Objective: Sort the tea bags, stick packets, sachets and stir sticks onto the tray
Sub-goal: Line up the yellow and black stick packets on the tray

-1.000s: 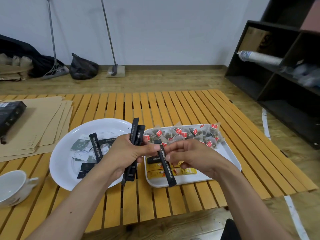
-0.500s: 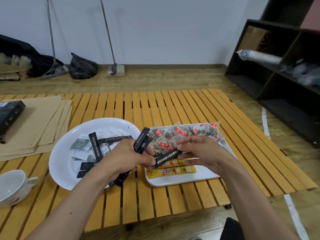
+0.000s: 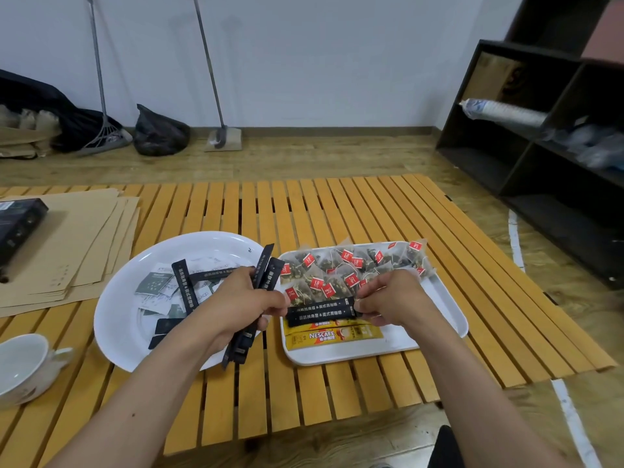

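Laying black stick packets (image 3: 320,311) flat on the tray (image 3: 449,327) above the yellow ones, they were upright a second ago | right hand (image 3: 393,300) pinches their end | left hand (image 3: 246,298) grips a spare bundle (image 3: 251,309) | more wait on the plate (image 3: 114,319), I reckon.

Two black stick packets (image 3: 320,311) flat on white tray (image 3: 449,319); tea bags (image 3: 351,268) behind.

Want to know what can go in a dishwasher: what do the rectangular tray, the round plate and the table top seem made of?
Tray: probably white plastic or melamine, smooth, rounded rim, soft sheen. Round plate: glossy white, ceramic or melamine; the look can't settle which. Table top: separate wooden slats with gaps, orange-toned, seemingly varnished.
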Demonstrator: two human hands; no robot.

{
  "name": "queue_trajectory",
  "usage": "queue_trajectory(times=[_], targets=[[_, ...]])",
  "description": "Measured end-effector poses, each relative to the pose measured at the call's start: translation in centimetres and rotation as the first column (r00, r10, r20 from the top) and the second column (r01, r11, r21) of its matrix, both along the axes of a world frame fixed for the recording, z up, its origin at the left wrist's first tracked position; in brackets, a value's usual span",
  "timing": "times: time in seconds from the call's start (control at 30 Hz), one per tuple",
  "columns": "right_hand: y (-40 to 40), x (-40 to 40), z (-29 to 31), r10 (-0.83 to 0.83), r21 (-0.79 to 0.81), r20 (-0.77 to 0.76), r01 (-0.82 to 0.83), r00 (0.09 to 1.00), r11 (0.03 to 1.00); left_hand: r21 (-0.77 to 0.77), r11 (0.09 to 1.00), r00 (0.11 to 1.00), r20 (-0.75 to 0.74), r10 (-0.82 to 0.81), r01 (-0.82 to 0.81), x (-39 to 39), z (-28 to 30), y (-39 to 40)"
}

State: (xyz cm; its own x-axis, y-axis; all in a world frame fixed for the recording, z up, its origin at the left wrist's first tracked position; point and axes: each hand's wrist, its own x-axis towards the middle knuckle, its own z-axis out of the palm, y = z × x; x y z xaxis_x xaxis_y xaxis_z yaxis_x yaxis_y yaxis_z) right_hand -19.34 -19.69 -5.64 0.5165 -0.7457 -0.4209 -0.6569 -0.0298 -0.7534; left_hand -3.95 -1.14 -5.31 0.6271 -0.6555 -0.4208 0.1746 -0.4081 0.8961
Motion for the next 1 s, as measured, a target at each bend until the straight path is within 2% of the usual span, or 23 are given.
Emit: queue_trajectory(times=[0.23,0.3,0.37,0.43,0.5,0.67,0.87,1.0], targets=[[0.2,0.5,-0.7,-0.006,-0.177,-0.037,0.0,0.999,0.984,-0.036,0.997,0.99,-0.113,-0.078,0.075,-0.1,0.0,0.1],[0.3,0.3,-0.5,0.022,-0.279,0.027,-0.013,0.999,0.96,-0.049,0.994,0.989,-0.109,-0.105,0.1,-0.2,0.1,0.2],[1.0,0.1,0.3,0.095,-0.296,0.166,-0.043,0.982,0.954,-0.061,0.989,0.986,-0.088,-0.139,0.134,-0.3,0.2,0.2],[2.3,0.3,1.4,0.163,-0.15,0.356,-0.116,0.92,0.982,-0.07,0.981,0.98,-0.073,-0.186,0.181,-0.6,0.5,0.2],[3.5,0.7,1.9,0.193,-0.03,0.44,-0.201,0.877,0.979,-0.063,0.966,0.965,-0.068,-0.254,0.25,-1.0,0.7,0.1],[3.7,1.1,1.6,0.215,0.049,0.439,-0.262,0.872,0.964,-0.041,0.943,0.937,-0.104,-0.334,0.332,-1.8,1.5,0.3],[0.9,-0.8,1.8,0.081,0.173,0.41,-0.165,0.908,0.971,0.004,0.982,0.981,-0.047,-0.19,0.191,-0.2,2.0,0.9],[1.1,-0.4,1.7,-0.051,0.342,0.522,-0.154,0.851,0.927,0.001,0.988,0.988,-0.03,-0.152,0.152,-0.4,2.0,0.8]])
